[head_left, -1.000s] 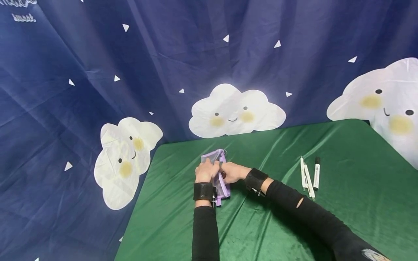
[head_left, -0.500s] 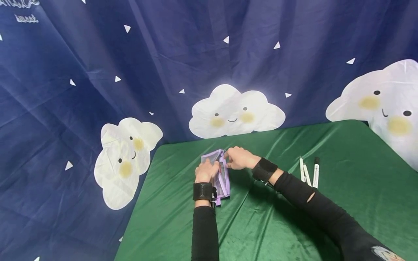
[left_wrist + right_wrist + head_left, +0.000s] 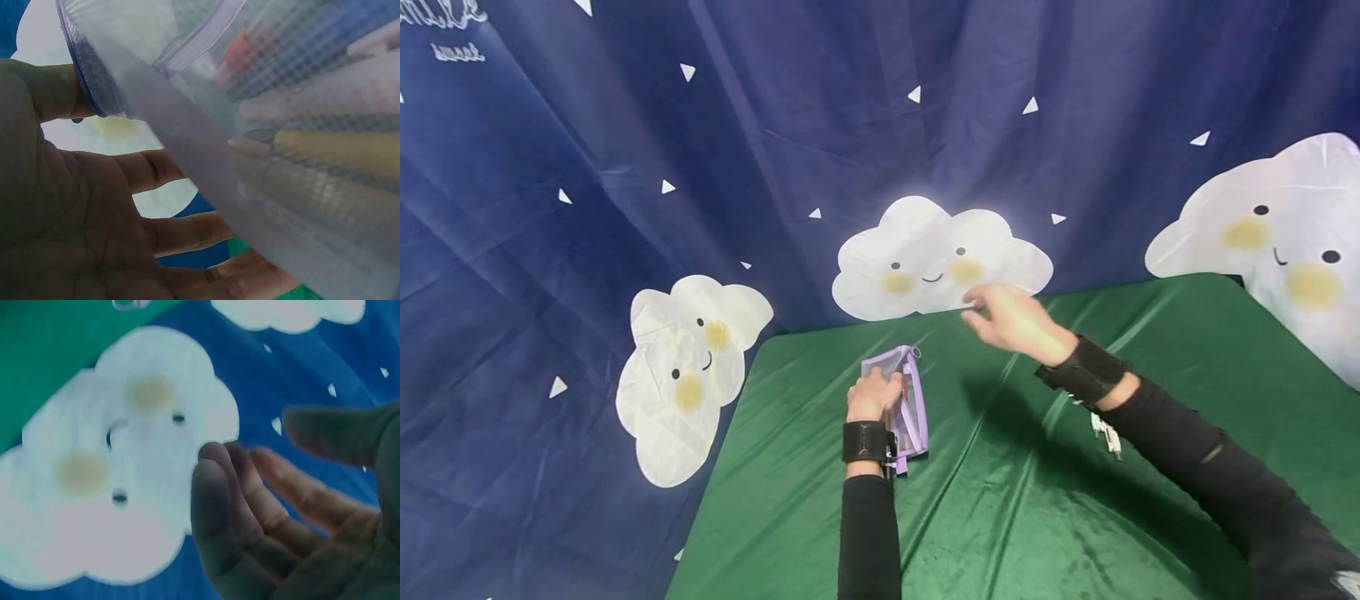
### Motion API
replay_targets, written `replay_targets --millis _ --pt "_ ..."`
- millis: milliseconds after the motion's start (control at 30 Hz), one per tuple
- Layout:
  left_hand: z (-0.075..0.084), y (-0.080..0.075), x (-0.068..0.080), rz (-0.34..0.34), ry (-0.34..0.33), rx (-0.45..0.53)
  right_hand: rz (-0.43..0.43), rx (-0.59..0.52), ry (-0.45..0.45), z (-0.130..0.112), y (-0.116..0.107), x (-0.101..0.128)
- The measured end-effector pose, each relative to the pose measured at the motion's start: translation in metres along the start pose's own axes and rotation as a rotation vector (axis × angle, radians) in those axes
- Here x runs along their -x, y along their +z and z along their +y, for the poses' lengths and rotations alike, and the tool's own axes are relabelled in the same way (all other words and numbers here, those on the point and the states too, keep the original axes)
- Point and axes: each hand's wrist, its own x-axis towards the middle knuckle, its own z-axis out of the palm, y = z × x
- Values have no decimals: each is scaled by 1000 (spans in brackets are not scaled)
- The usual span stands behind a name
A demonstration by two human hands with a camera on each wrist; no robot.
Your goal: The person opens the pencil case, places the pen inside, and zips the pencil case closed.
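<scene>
In the head view, a translucent mesh pencil case point(image 3: 912, 417) with lilac trim lies on the green cloth. My left hand point(image 3: 872, 395) holds it along its left side. Through its mesh, in the left wrist view, show several pens, among them a yellow one point(image 3: 337, 150); the fingertips of my left hand point(image 3: 94, 194) are hidden behind the case. My right hand point(image 3: 1011, 319) is raised to the right of the case, away from it. Its fingers are loosely bent, with nothing between them and the thumb in the right wrist view.
A few white pens point(image 3: 1107, 435) lie on the green cloth point(image 3: 790, 467) at the right, mostly hidden behind my right forearm. A dark blue curtain point(image 3: 820, 100) with smiling clouds hangs behind. A small ring point(image 3: 916, 352) is at the case's far corner.
My right hand has left the pencil case and moved up and to the right, its forearm now covering most of the pens. My left hand has stayed on the case.
</scene>
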Motion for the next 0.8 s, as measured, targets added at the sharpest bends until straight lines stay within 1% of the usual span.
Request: replay_targets --millis 100,167,267,367,433,533,667,800 --pt "1 2 -1 4 2 2 111 -6 54 16 -23 10" --pt "1 3 -1 9 -2 -7 159 3 90 26 -37 18" --pt "1 4 -3 18 -9 -22 207 27 139 42 -52 28" --pt "1 4 -3 19 -13 -33 234 48 165 55 -62 39" --pt "1 4 -3 17 -20 -38 234 52 183 63 -65 46" --pt "1 3 -3 18 -26 -37 207 61 224 74 -68 55" --pt "2 3 -3 23 -21 -29 165 70 309 90 -69 65" --pt "3 4 -3 20 -20 -20 137 82 381 110 -65 76"
